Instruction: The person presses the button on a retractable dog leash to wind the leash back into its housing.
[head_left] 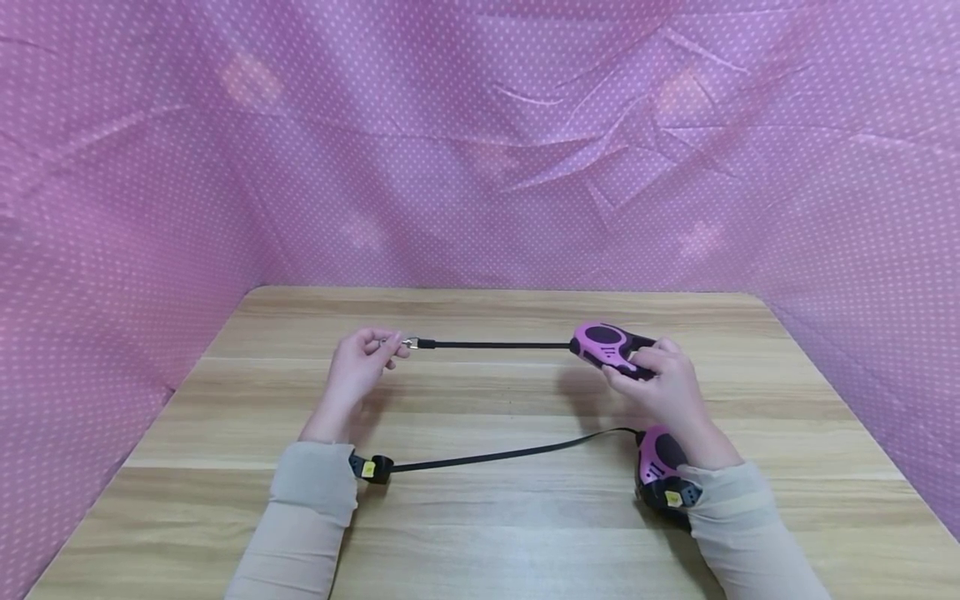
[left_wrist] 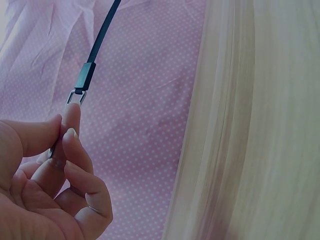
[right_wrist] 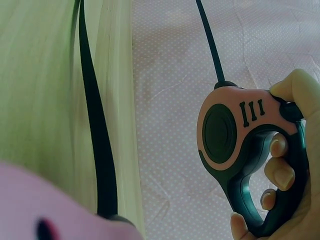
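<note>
My left hand [head_left: 365,360] pinches the metal clip [head_left: 410,342] of a retractable dog leash between thumb and fingers. Part of the clip is hidden by the fingertips. From it a black strap [head_left: 498,345] runs nearly straight across to the pink and black leash case [head_left: 602,342]. Fingers of my right hand [head_left: 663,387] curl through the handle of this case, and in the right wrist view the thumb lies by the black button [right_wrist: 291,111]. Both hands are raised above the table.
A second pink leash case [head_left: 651,457] lies partly under my right wrist on the wooden table [head_left: 510,533]. Its black strap [head_left: 517,453] stretches left toward my left wrist. Small black devices [head_left: 378,469] sit at both wrists. Pink dotted cloth [head_left: 480,192] surrounds the table.
</note>
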